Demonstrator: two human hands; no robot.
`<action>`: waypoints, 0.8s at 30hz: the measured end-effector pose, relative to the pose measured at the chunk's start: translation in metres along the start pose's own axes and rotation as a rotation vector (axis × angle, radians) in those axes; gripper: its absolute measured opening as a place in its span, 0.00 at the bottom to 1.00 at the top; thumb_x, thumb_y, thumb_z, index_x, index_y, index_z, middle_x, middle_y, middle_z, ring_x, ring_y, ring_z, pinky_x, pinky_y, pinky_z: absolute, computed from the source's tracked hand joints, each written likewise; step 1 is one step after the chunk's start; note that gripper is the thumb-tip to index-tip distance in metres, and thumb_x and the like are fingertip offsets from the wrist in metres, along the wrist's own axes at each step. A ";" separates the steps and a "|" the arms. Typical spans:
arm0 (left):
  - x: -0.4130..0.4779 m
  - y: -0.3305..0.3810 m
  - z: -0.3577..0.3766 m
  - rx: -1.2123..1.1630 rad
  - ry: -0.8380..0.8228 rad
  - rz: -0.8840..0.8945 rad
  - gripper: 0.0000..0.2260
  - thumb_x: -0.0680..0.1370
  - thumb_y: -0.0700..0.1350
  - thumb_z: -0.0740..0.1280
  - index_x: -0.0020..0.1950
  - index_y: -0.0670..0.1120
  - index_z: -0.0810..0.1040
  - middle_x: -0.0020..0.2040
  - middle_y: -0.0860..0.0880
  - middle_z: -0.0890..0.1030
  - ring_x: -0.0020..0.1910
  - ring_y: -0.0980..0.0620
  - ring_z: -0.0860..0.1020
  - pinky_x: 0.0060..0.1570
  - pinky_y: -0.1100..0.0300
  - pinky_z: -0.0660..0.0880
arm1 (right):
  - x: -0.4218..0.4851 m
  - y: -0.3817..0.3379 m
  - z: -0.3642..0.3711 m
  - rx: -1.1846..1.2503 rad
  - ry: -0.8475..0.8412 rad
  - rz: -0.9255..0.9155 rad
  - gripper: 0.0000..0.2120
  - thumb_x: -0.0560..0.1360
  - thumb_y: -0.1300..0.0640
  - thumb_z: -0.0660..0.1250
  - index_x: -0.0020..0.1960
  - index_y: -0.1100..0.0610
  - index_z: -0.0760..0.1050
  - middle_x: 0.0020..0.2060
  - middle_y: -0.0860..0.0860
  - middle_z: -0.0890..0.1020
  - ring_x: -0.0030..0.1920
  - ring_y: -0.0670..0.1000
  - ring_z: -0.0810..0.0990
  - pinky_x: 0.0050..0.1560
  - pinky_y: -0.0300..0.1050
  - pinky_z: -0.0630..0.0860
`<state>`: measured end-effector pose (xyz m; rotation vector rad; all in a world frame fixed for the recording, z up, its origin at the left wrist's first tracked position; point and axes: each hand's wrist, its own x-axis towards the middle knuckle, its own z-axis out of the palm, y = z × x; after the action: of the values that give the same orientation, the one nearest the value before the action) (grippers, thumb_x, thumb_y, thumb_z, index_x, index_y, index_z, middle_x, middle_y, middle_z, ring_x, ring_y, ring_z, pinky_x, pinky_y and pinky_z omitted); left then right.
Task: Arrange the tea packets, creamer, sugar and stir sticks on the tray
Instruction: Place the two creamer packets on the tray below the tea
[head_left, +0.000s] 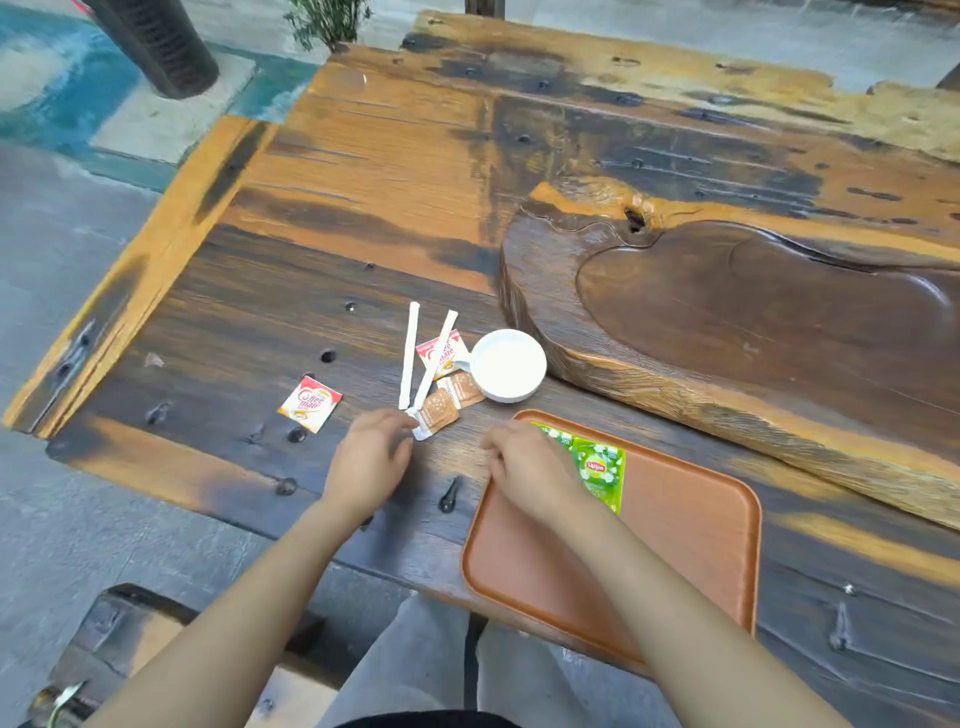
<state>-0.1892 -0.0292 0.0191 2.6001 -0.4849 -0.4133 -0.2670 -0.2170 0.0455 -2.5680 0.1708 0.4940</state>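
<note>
An orange-brown tray (675, 545) lies at the table's near edge. Two green tea packets (597, 467) rest at its far left corner, partly under my right hand (524, 467), whose curled fingers lie over them. Left of the tray, my left hand (371, 457) hovers with fingers bent just short of a brown sugar packet (438, 413). A second sugar packet (462, 388) lies behind it. Two white paper-wrapped stir sticks (410, 353) lean together above them. One creamer packet (310, 404) lies alone to the left, and another (441, 353) sits under the sticks.
A small white dish (511, 366) stands beside the packets. A large carved wooden tea slab (753, 322) fills the right of the table. The table's left edge (130, 291) drops to a stone floor. A bench (156, 623) sits below.
</note>
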 end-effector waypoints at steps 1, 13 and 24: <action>0.003 -0.013 -0.009 0.014 0.021 -0.041 0.11 0.74 0.38 0.64 0.55 0.42 0.79 0.56 0.43 0.81 0.58 0.42 0.75 0.58 0.55 0.69 | 0.010 -0.009 -0.004 -0.014 -0.007 -0.015 0.11 0.75 0.60 0.58 0.54 0.59 0.74 0.54 0.58 0.78 0.57 0.60 0.75 0.54 0.52 0.75; 0.041 -0.101 -0.050 0.060 -0.014 -0.411 0.23 0.72 0.41 0.66 0.66 0.40 0.69 0.62 0.35 0.75 0.61 0.34 0.70 0.62 0.47 0.67 | 0.139 -0.071 -0.027 -0.209 0.089 0.169 0.15 0.74 0.70 0.58 0.60 0.67 0.72 0.58 0.63 0.76 0.60 0.62 0.72 0.56 0.52 0.73; 0.051 -0.101 -0.032 0.088 -0.023 -0.414 0.28 0.72 0.51 0.68 0.66 0.40 0.66 0.60 0.38 0.71 0.61 0.38 0.67 0.59 0.46 0.67 | 0.197 -0.071 0.002 -0.382 0.006 0.428 0.19 0.76 0.63 0.56 0.67 0.64 0.64 0.63 0.60 0.72 0.63 0.60 0.70 0.61 0.52 0.68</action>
<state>-0.1059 0.0464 -0.0136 2.7808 0.0362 -0.5669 -0.0703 -0.1598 0.0022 -2.9097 0.6993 0.7348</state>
